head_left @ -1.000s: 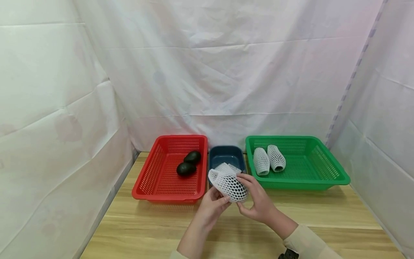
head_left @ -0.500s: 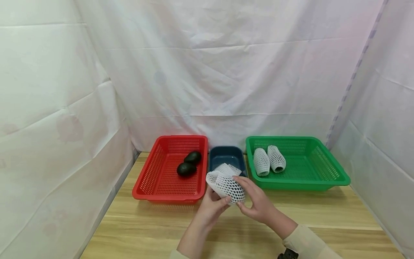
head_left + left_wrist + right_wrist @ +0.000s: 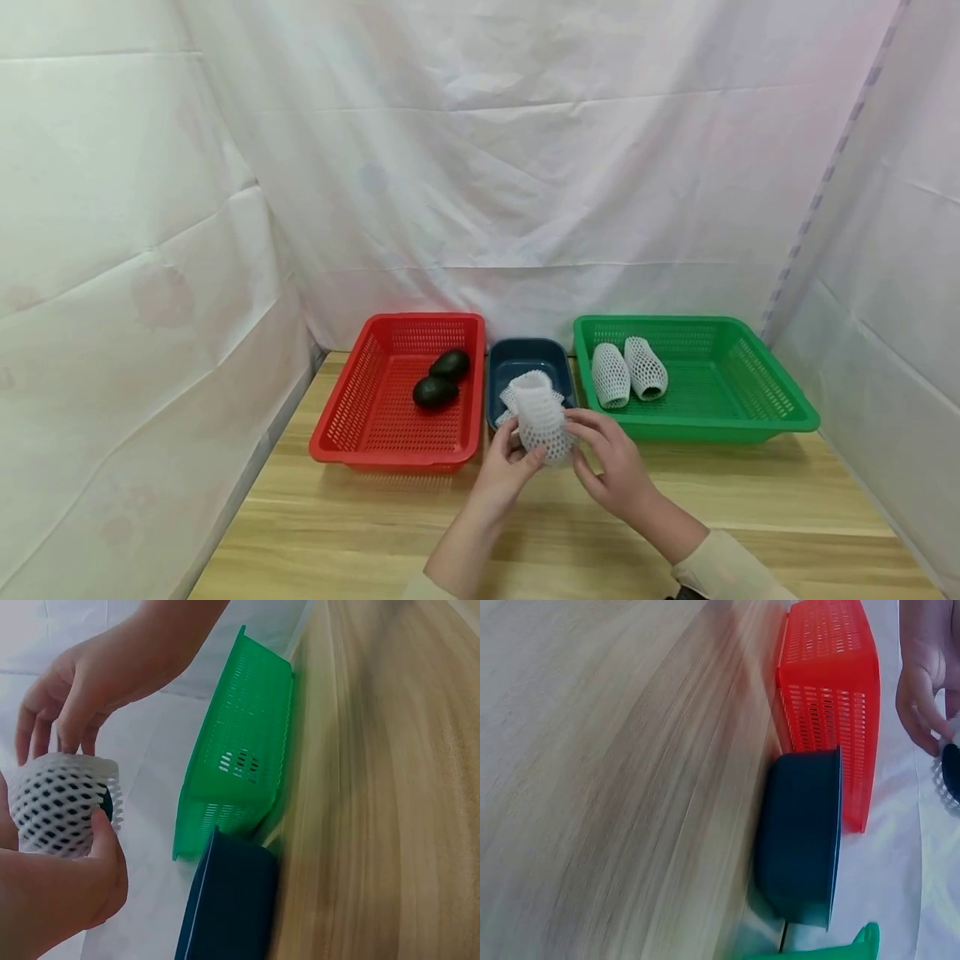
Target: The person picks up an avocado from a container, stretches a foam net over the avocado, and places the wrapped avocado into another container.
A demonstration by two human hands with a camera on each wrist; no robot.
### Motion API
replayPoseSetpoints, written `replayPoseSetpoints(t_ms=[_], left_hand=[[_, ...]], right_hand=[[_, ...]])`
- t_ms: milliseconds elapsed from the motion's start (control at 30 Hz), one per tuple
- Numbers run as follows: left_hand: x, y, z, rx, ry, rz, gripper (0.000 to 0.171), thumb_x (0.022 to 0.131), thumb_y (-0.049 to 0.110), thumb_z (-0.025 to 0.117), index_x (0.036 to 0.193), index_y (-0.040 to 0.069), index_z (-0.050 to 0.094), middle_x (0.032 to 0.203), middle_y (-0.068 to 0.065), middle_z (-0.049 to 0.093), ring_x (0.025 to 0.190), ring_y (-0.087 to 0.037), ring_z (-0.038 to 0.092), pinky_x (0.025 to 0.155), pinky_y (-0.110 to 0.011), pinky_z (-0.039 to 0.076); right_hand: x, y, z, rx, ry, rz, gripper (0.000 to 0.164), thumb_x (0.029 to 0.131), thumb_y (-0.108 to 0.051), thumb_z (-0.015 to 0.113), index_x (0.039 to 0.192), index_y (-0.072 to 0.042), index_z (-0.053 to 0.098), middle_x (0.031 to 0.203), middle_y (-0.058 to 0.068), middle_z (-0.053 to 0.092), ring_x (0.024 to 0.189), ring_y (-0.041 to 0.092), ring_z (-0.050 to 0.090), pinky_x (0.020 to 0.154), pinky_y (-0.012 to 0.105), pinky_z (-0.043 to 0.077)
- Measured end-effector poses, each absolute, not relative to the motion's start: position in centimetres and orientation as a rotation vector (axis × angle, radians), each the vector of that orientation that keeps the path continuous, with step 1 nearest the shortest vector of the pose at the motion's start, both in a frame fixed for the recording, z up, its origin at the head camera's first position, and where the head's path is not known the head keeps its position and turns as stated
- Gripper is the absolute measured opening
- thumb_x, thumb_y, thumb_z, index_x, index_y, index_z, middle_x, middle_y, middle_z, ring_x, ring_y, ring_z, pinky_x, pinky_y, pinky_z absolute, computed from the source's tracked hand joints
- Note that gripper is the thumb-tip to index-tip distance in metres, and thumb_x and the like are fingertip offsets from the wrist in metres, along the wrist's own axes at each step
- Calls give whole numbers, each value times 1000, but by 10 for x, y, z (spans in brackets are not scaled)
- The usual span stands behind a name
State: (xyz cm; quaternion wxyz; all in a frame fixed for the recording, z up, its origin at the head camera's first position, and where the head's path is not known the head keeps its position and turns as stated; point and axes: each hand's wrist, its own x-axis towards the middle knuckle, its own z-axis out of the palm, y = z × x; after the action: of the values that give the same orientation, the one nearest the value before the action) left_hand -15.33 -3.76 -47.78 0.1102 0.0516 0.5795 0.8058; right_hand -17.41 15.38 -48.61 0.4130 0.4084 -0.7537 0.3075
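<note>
A white foam net (image 3: 542, 421) is stretched over an avocado, whose dark skin shows through the mesh and at the open end in the left wrist view. My left hand (image 3: 502, 475) grips the netted avocado (image 3: 64, 806) from the left, thumb across its near side. On the other side, my right hand (image 3: 611, 462) holds the net's edge with curled fingers. The net's narrow loose end points up and away, over the blue bin (image 3: 517, 354). More white foam netting (image 3: 506, 404) lies in that bin, partly hidden behind the held one.
To the left stands a red basket (image 3: 360, 417) with two bare avocados (image 3: 435, 392). The green basket (image 3: 720, 429) on the right contains two netted fruits (image 3: 611, 375). All three containers line the back of the wooden table (image 3: 360, 533), against a white curtain (image 3: 525, 192).
The foam net has turned from slanting left to standing more upright, its narrow end now pointing away. Both hands have shifted slightly right with it. The baskets' contents look unchanged.
</note>
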Motion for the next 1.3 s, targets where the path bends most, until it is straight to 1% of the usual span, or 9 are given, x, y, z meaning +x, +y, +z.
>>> replayPoseSetpoints(t_ms=[167, 300, 567, 633, 767, 900, 1067, 1167, 1300], left_hand=[[-161, -21, -473, 142, 1627, 2456, 49, 95, 10, 64, 137, -3, 42, 114, -18, 53, 99, -26, 62, 91, -46, 50], [-167, -5, -467, 196, 1621, 2465, 34, 99, 14, 57, 125, -4, 44, 105, -14, 58, 90, -24, 64, 90, -46, 51], [-177, 28, -455, 331, 1785, 2363, 23, 103, 22, 46, 109, 1, 54, 99, -4, 62, 96, -17, 62, 93, -41, 49], [-183, 35, -457, 434, 1996, 2235, 21, 103, 24, 48, 113, 8, 56, 103, -1, 64, 100, -13, 61, 94, -37, 48], [-202, 52, -470, 736, 2616, 1662, 27, 100, 27, 53, 126, 20, 56, 114, 8, 65, 109, -4, 57, 94, -26, 45], [-219, 73, -485, 1019, 3034, 820, 35, 101, 34, 51, 134, 22, 56, 124, 12, 61, 117, -4, 53, 101, -24, 40], [-237, 99, -492, 1103, 3080, 166, 42, 100, 52, 45, 134, 30, 56, 120, 18, 62, 112, 0, 55, 113, -32, 25], [-247, 106, -495, 1063, 3032, 51, 41, 99, 56, 41, 133, 38, 56, 118, 22, 62, 114, 0, 54, 115, -35, 20], [-256, 113, -500, 987, 2993, -27, 41, 98, 60, 33, 131, 49, 54, 115, 28, 61, 119, -3, 49, 117, -40, 14]], right_hand=[[-176, 169, -482, 976, -1878, 865, 38, 102, -17, 44, 121, 11, 59, 123, 27, 58, 118, 28, 56, 104, 22, 38], [-178, 184, -479, 1001, -1899, 1023, 43, 102, -15, 45, 129, 18, 48, 132, 33, 50, 131, 27, 45, 108, 26, 32], [-180, 204, -469, 524, -2221, 1230, 91, 70, 5, 82, 147, -3, 36, 137, 17, 44, 117, 5, 41, 89, 15, 36], [-184, 213, -466, 395, -2267, 1262, 91, 71, 3, 83, 148, -6, 35, 134, 16, 43, 113, 6, 41, 85, 15, 37], [-193, 234, -458, 209, -2348, 1401, 79, 90, -10, 71, 154, -12, 24, 139, 19, 37, 110, 12, 43, 78, 11, 42], [-206, 257, -453, 54, -2408, 1522, 65, 102, -26, 50, 154, -8, 15, 143, 25, 32, 113, 26, 45, 73, 17, 46], [-224, 287, -447, -117, -2504, 1508, 64, 104, -38, 36, 152, 1, 19, 143, 30, 32, 116, 40, 43, 70, 29, 48], [-234, 295, -444, -124, -2593, 1459, 71, 102, -45, 38, 152, 2, 19, 143, 33, 32, 117, 46, 43, 70, 37, 50], [-249, 299, -442, -104, -2743, 1306, 81, 99, -53, 41, 151, 4, 17, 142, 37, 31, 118, 52, 41, 76, 56, 47]])
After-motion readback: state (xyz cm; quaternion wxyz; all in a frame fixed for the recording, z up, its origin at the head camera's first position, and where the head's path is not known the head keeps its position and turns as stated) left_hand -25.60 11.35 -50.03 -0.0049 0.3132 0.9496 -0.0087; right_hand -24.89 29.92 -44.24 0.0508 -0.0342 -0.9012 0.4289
